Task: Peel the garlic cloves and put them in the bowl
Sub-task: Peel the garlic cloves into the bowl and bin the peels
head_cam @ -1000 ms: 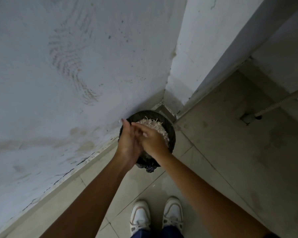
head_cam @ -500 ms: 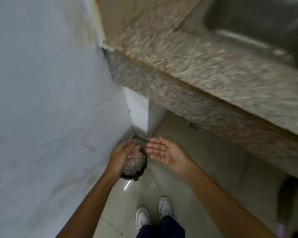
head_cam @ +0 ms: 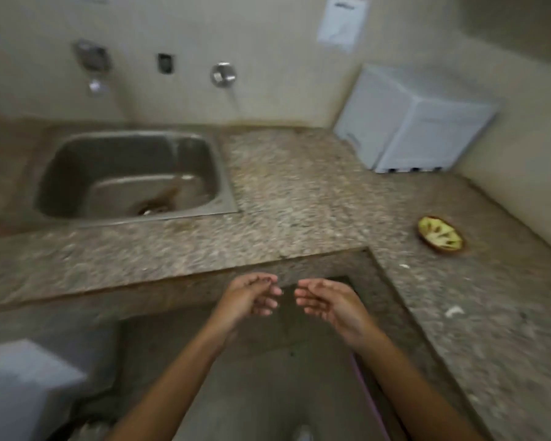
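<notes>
Both hands, left hand (head_cam: 252, 296) and right hand (head_cam: 326, 302), hang loosely curled and hold nothing. They look ready to wash at the sink (head_cam: 131, 176), up at ten o'clock. The bowl (head_cam: 441, 234) sits at two o'clock.

The speckled tan-and-grey granite countertop (head_cam: 299, 192) fills the middle. At far left, a dull silver steel sink basin (head_cam: 131, 176). A white ribbed plastic box (head_cam: 414, 125) stands far right; nearer right, a brown-rimmed bowl with yellow-green contents (head_cam: 440, 234). Cream wall (head_cam: 283, 43) behind.
</notes>
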